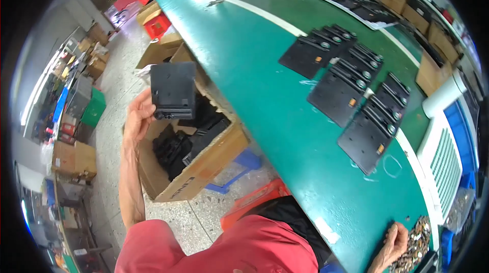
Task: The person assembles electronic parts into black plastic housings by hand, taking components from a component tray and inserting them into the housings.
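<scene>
My left hand grips a flat, squarish black plastic panel by its lower left edge, thumb on its face. The panel is raised above an open cardboard box that holds more black plastic parts. At the lower right, my right hand is closed, its fingers curled together beside a pile of small metal parts on the green table. Whatever those fingers hold is too small to make out. Several black panels with rods and round silvery pieces lie in overlapping groups on the table.
A white slatted panel and a white cylinder stand along the table's right side. Farther back lies a board with more black parts. Beneath the table edge are a blue stool and a red crate.
</scene>
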`<state>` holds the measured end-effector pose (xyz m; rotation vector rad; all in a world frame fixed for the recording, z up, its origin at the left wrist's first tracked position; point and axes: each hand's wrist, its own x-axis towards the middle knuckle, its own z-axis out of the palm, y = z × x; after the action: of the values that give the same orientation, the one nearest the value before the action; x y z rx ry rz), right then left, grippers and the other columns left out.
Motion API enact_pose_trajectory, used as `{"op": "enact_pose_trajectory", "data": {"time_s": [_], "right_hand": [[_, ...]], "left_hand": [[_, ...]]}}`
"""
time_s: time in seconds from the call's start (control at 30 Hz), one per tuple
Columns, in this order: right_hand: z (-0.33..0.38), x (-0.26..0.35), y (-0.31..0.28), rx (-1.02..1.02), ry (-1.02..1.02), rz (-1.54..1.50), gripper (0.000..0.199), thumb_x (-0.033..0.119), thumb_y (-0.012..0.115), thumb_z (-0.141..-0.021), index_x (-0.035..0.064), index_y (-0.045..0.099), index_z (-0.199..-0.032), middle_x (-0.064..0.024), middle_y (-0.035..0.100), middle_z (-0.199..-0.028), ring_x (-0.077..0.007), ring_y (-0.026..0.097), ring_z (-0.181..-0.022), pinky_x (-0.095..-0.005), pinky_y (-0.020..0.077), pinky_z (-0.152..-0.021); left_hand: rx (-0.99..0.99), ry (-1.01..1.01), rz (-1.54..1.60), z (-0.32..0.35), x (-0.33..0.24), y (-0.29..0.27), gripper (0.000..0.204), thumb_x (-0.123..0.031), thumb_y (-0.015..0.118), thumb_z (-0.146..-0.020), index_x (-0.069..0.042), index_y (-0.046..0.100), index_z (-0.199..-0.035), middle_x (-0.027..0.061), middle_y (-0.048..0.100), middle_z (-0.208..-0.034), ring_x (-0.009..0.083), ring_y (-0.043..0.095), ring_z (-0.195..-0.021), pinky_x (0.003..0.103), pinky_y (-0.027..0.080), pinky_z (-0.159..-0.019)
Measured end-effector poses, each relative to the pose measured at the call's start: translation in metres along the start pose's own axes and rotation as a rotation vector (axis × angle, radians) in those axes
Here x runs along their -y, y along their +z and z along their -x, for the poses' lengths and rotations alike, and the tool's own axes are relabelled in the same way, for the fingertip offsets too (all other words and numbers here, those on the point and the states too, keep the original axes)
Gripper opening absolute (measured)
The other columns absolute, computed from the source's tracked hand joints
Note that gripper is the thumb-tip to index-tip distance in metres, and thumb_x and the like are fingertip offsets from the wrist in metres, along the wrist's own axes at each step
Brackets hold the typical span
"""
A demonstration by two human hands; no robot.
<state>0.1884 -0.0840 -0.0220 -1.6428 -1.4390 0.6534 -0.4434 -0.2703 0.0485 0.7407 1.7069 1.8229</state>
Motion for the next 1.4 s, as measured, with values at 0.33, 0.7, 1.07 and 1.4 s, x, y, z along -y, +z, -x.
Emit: {"op": "enact_pose_trajectory", "data": {"time_s": [0.33,0.7,1.07,1.4], "right_hand": [[-0.003,0.056,-0.022,0.446,0.168,-0.557,0.055,0.021,0.073,-0.086,0.0017,0.054,-0.133,-0.0101,0.067,-0.110,-0.0162,0.062,-0.095,-0.0301,0.0526,-0.082],[0.001,0.031,-0.048,0.440,0.375,-0.655,0.029,0.010,0.065,-0.093,-0.0035,0.061,-0.118,-0.0099,0.071,-0.096,-0.0123,0.067,-0.080,-0.0248,0.0577,-0.071],[0.026,0.039,-0.035,0.060,0.495,-0.762,0.026,-0.002,0.056,-0.093,-0.0023,0.055,-0.119,-0.0110,0.068,-0.107,-0.0156,0.069,-0.089,-0.0260,0.0607,-0.077],[0.035,0.045,-0.025,0.610,0.655,-0.750,0.034,0.013,0.059,-0.096,-0.0050,0.053,-0.124,-0.0201,0.066,-0.110,-0.0274,0.068,-0.096,-0.0368,0.0569,-0.086]], "left_hand": [[1.245,0.017,-0.158,0.027,-0.013,0.341,0.052,0.000,0.059,-0.082,0.004,0.055,-0.134,0.0108,0.062,-0.129,0.0157,0.060,-0.113,0.028,0.046,-0.095],[1.505,-0.108,-0.214,0.081,0.041,0.473,0.048,-0.001,0.057,-0.087,0.002,0.054,-0.135,0.0107,0.067,-0.112,0.0115,0.060,-0.097,0.027,0.049,-0.088],[1.091,0.698,-0.562,0.124,0.054,0.483,0.064,-0.023,0.078,-0.077,0.008,0.053,-0.128,0.0216,0.057,-0.107,0.0375,0.058,-0.098,0.043,0.047,-0.086],[1.042,0.695,-0.443,0.115,0.069,0.502,0.039,0.007,0.066,-0.073,0.004,0.063,-0.111,0.0192,0.061,-0.096,0.0385,0.060,-0.093,0.044,0.048,-0.078]]}}
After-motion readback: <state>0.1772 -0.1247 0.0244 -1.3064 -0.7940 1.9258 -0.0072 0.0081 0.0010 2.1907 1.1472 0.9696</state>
